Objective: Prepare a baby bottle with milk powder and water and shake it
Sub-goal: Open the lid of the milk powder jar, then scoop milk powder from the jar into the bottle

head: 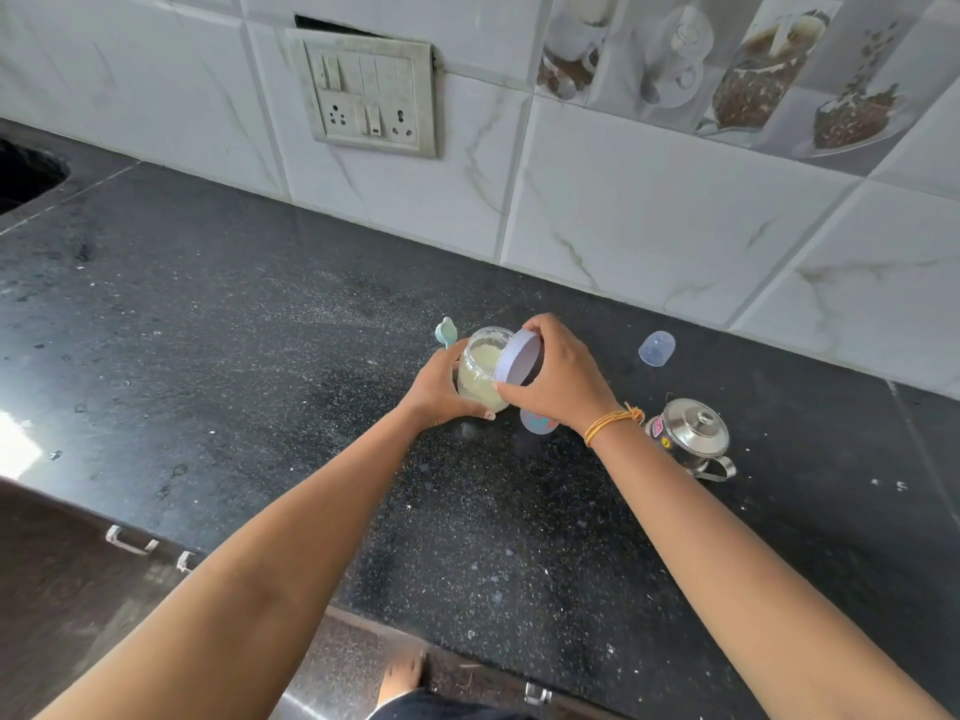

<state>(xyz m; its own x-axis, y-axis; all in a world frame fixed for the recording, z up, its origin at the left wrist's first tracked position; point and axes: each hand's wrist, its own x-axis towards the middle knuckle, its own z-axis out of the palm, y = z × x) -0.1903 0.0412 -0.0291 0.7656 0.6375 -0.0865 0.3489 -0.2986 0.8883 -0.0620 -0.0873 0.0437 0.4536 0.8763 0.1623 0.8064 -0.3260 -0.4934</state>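
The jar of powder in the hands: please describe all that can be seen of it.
The jar is a clear, rounded container, apparently plastic or glass, mostly filled with pale yellowish powder. Its mouth is open and it tilts away from the person. The left hand grips its side; the right hand holds its round lid, pale lilac inside, tilted at the rim. It is above the black counter, a light-blue scoop just behind it.

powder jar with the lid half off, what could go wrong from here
1. The powder jar is tilted in the left hand with its mouth open, so powder may spill onto the counter.
2. The right hand holds the lid right above the baby bottle, which it mostly hides; a careless move could knock it over.
3. The steel pot sits near the right wrist and could get bumped.
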